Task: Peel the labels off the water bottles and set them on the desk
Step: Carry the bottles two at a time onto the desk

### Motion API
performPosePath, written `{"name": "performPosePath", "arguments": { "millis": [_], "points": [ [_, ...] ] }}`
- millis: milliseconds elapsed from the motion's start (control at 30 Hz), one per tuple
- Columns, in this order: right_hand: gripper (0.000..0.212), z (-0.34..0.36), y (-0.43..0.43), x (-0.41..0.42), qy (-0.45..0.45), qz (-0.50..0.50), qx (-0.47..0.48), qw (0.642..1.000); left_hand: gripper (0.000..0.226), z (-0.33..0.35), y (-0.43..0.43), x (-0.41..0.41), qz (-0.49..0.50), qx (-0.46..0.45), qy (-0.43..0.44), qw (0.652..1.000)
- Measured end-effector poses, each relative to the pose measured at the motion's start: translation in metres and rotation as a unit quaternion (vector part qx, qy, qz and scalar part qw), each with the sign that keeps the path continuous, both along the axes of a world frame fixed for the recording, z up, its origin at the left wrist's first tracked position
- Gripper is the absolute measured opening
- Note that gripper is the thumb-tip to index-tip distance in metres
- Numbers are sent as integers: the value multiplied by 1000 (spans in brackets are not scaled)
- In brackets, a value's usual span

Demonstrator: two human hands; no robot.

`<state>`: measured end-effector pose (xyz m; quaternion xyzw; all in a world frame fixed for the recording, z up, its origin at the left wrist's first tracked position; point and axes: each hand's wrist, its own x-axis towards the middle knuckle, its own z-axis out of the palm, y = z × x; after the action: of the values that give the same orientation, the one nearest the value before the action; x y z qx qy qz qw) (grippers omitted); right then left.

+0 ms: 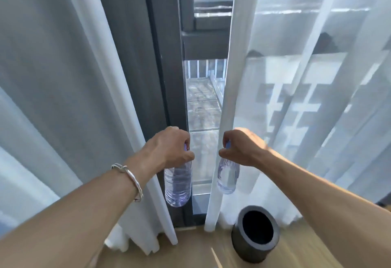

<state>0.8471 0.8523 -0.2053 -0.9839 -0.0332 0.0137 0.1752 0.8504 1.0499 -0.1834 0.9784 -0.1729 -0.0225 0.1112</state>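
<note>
Your left hand (169,149) grips one water bottle (177,185) at its cap, your right hand (243,147) a second bottle (228,177) the same way, both hanging upright, up and left of the dark bin (255,234), the first farther left.

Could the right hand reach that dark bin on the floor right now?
Probably yes: nothing stands between the right hand and the bin below it, though that hand is full, gripping a bottle by its neck.
</note>
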Motion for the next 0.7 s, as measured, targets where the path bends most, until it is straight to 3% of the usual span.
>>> {"name": "performPosePath", "arguments": {
  "millis": [200, 367, 533, 700],
  "points": [
    [7, 184, 1, -10, -138, 53, -48, 988, 18, 162, -5, -11, -2, -26, -114, 993],
    [19, 300, 0, -35, -207, 67, -87, 972, 15, 269, -10, -32, -14, -64, -242, 968],
    [16, 368, 1, -55, -283, 50, -72, 955, 16, 341, -12, -61, -8, -77, -390, 918],
    [21, 398, 11, -71, -320, 54, -92, 941, 35, 369, -10, -84, 9, -29, -405, 914]
  ]
}}
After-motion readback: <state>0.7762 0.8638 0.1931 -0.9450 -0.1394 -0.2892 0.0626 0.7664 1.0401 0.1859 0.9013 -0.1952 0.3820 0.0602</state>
